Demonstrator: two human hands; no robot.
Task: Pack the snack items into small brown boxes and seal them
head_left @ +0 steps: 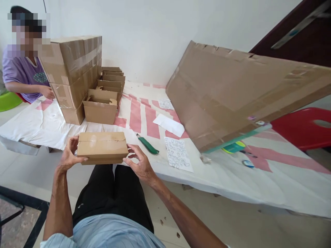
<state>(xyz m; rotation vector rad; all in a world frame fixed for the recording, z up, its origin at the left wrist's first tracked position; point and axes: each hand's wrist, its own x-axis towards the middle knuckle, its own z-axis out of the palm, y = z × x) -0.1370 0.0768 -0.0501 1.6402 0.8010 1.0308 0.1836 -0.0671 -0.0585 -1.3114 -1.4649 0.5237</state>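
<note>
I hold a small closed cardboard box (102,147), taped along its top, between both hands just above my lap at the table's front edge. My left hand (68,155) grips its left end with the fingers curled round it. My right hand (139,163) grips its right end, thumb on top. A green utility knife (148,144) lies on the cloth just right of the box. A sheet of small stickers (178,154) lies beyond the knife.
A low table with a white and pink cloth (284,182) carries stacked taped boxes (73,74), open small boxes (102,108), a big tilted cardboard sheet (232,93), tape rolls (234,147) and a white paper (169,124). Another person (22,69) sits far left. A red chair (302,125) stands right.
</note>
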